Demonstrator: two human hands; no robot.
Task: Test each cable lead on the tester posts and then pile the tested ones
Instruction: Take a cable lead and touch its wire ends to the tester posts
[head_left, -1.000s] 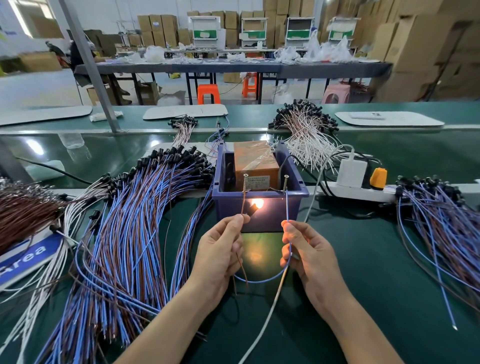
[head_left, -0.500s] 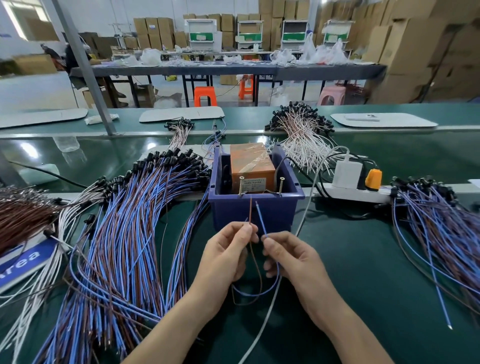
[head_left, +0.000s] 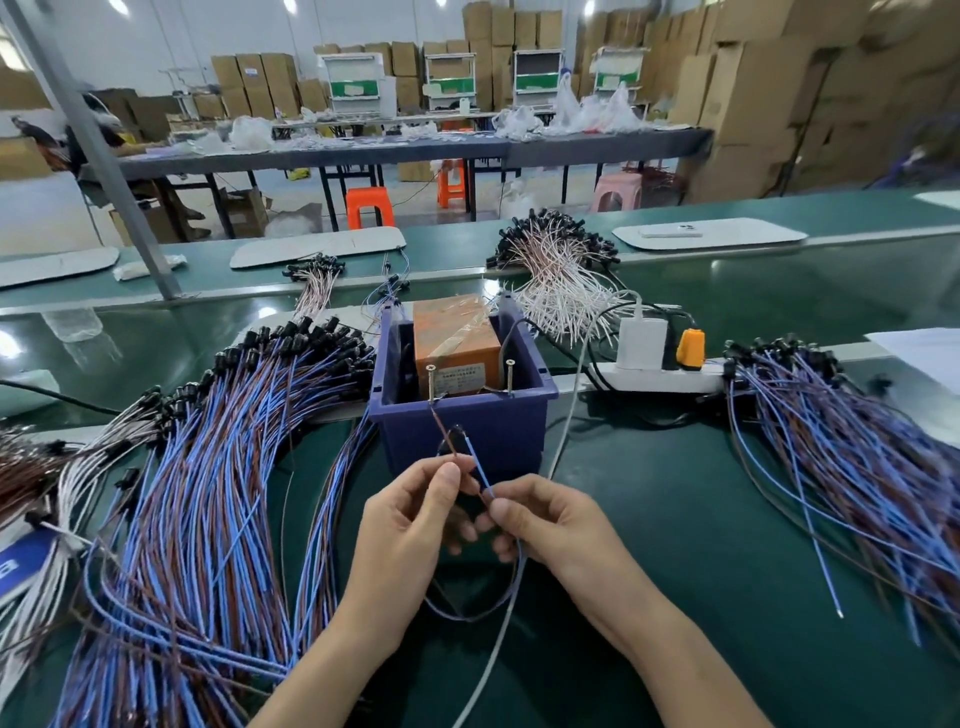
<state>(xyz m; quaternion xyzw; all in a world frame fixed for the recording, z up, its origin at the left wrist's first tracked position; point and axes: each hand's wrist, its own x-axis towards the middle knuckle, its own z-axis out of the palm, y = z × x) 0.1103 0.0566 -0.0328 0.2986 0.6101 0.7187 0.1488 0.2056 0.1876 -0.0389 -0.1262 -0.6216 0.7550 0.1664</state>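
A dark blue tester box (head_left: 467, 431) holds an orange block, with two metal screw posts (head_left: 430, 382) standing on its front rim. In front of it my left hand (head_left: 410, 530) pinches the brown lead (head_left: 447, 441) of one cable. My right hand (head_left: 545, 525) pinches that cable's blue lead (head_left: 475, 462). Both lead tips point up, below the posts and apart from them. The cable's loop (head_left: 467, 616) hangs under my hands. A big pile of blue and brown cables (head_left: 208, 493) lies at the left, and another pile (head_left: 857, 467) at the right.
A white power strip (head_left: 660, 382) with a white charger and an orange plug lies right of the box. A white cord (head_left: 519, 597) runs from it down past my right hand. White and pink cables (head_left: 556, 275) lie behind the box. The bench top is green.
A second ago the leads touched the posts and a lamp glowed. Both hands have since drawn back and come together, lead tips now close below the posts, lamp off.
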